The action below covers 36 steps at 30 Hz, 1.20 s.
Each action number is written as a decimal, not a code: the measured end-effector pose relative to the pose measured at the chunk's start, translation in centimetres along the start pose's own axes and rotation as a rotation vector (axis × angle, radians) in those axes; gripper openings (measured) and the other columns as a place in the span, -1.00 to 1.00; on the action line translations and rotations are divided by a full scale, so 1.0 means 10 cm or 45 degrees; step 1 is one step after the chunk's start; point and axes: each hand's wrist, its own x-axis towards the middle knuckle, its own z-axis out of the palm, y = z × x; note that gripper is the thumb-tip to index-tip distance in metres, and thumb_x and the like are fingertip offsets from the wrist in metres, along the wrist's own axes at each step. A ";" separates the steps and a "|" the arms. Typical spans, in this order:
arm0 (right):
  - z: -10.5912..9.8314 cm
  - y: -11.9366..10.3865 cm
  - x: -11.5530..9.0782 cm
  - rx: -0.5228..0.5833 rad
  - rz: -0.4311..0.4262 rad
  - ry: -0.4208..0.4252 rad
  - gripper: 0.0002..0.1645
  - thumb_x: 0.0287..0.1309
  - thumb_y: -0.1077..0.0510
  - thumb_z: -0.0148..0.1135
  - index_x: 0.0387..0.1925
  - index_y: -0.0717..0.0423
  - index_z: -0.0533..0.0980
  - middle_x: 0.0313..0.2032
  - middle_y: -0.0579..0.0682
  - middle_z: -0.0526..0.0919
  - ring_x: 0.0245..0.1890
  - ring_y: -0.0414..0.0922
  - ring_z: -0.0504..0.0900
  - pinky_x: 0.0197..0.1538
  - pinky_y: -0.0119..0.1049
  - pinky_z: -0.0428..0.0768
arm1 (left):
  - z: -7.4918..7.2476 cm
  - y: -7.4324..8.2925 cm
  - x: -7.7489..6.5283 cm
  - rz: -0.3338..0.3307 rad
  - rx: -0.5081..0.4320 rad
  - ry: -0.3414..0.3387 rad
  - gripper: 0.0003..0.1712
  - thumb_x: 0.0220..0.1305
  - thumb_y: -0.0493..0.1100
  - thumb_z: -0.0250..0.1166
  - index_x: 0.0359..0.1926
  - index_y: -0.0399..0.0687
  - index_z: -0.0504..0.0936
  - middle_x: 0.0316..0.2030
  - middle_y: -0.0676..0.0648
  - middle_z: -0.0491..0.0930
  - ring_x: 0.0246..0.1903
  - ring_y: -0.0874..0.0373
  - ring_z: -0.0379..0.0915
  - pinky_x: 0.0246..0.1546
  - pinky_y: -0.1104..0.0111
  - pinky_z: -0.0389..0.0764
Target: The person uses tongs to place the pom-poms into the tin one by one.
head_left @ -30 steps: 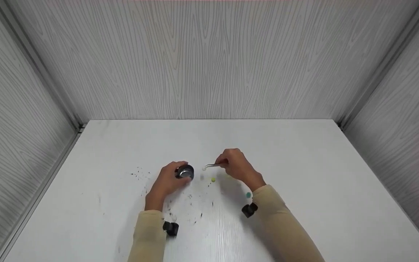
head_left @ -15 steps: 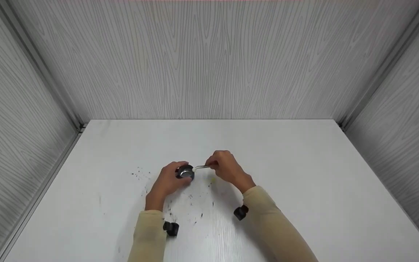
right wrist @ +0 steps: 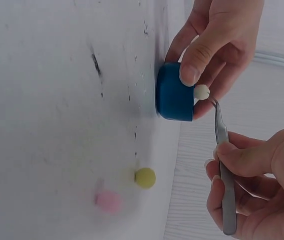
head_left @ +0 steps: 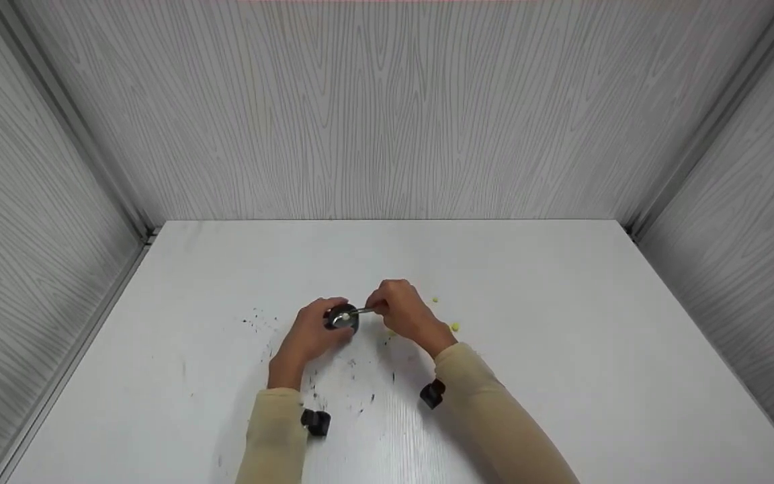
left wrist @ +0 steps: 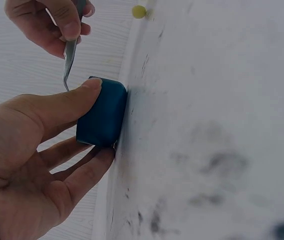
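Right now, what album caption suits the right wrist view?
Left hand holds a blue cup while tweezers in the right hand bring a white ball to its opening.

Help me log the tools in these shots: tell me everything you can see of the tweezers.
The tweezers look like dull silver metal, with a slim body narrowing to fine, bent tips. The right hand pinches them partway along, off the table. In the head view they point left, with the tips at the blue cup, where they seem to touch a whitish ball at its mouth.

The tweezers (right wrist: 228, 195) look smooth metal, the blue cup (right wrist: 174, 97) softly glossy, the back panel (head_left: 387, 111) wood-grained.
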 end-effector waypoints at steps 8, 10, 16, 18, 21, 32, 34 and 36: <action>0.08 0.01 0.02 -0.009 -0.005 0.007 -0.75 0.25 0.48 0.27 -0.20 0.24 0.79 -0.28 0.13 0.79 -0.22 -0.02 0.74 -0.08 -0.14 0.75 | 0.01 -0.01 0.00 -0.009 -0.004 0.002 -0.34 0.25 -0.23 0.47 0.37 -0.11 0.54 0.26 -0.24 0.58 0.36 -0.19 0.44 0.45 -0.08 0.38; 0.09 0.02 0.02 -0.011 -0.007 0.011 -0.76 0.25 0.48 0.27 -0.20 0.24 0.79 -0.28 0.13 0.79 -0.23 -0.02 0.74 -0.08 -0.14 0.75 | 0.01 -0.01 0.00 -0.011 -0.012 0.003 -0.34 0.25 -0.24 0.47 0.37 -0.11 0.54 0.26 -0.25 0.58 0.36 -0.19 0.44 0.45 -0.08 0.38; 0.10 0.03 0.01 -0.023 -0.059 0.039 -0.82 0.26 0.43 0.31 -0.22 0.25 0.78 -0.30 0.14 0.77 -0.25 0.00 0.73 -0.13 -0.13 0.74 | 0.01 0.00 0.00 0.005 0.004 0.000 -0.36 0.26 -0.25 0.46 0.36 -0.14 0.54 0.25 -0.25 0.59 0.34 -0.19 0.46 0.43 -0.06 0.41; 0.09 0.03 0.01 -0.024 -0.069 0.047 -0.84 0.26 0.42 0.32 -0.23 0.25 0.78 -0.31 0.14 0.77 -0.26 0.00 0.73 -0.14 -0.13 0.74 | 0.01 0.00 0.00 0.008 0.015 -0.001 -0.36 0.26 -0.25 0.46 0.35 -0.15 0.54 0.24 -0.25 0.59 0.34 -0.19 0.46 0.43 -0.05 0.41; 0.07 0.05 -0.01 -0.009 -0.052 0.035 -0.83 0.27 0.41 0.31 -0.22 0.25 0.78 -0.31 0.14 0.77 -0.26 -0.01 0.73 -0.14 -0.12 0.74 | 0.02 0.00 0.00 0.012 0.026 0.000 -0.36 0.25 -0.24 0.47 0.35 -0.15 0.55 0.24 -0.26 0.59 0.33 -0.20 0.46 0.42 -0.06 0.41; -0.16 0.17 -0.11 0.001 0.019 0.027 -0.84 0.28 0.37 0.34 -0.19 0.21 0.78 -0.27 0.12 0.77 -0.25 -0.06 0.71 -0.13 -0.15 0.74 | 0.00 0.01 -0.01 0.007 -0.018 -0.001 -0.35 0.25 -0.24 0.47 0.36 -0.13 0.54 0.26 -0.26 0.58 0.33 -0.20 0.46 0.41 -0.08 0.41; -0.20 0.19 -0.14 0.007 0.037 0.027 -0.84 0.27 0.37 0.35 -0.19 0.21 0.78 -0.27 0.12 0.77 -0.25 -0.05 0.71 -0.12 -0.15 0.75 | 0.00 0.01 -0.01 0.008 -0.013 -0.001 -0.35 0.25 -0.23 0.47 0.36 -0.13 0.54 0.26 -0.26 0.58 0.33 -0.20 0.45 0.41 -0.09 0.41; -0.25 0.22 -0.17 0.010 0.062 0.028 -0.85 0.26 0.37 0.36 -0.20 0.20 0.79 -0.28 0.12 0.77 -0.25 -0.05 0.71 -0.13 -0.15 0.74 | 0.00 0.01 -0.01 0.005 -0.013 -0.003 -0.34 0.26 -0.23 0.47 0.37 -0.13 0.53 0.27 -0.26 0.57 0.34 -0.21 0.45 0.41 -0.09 0.40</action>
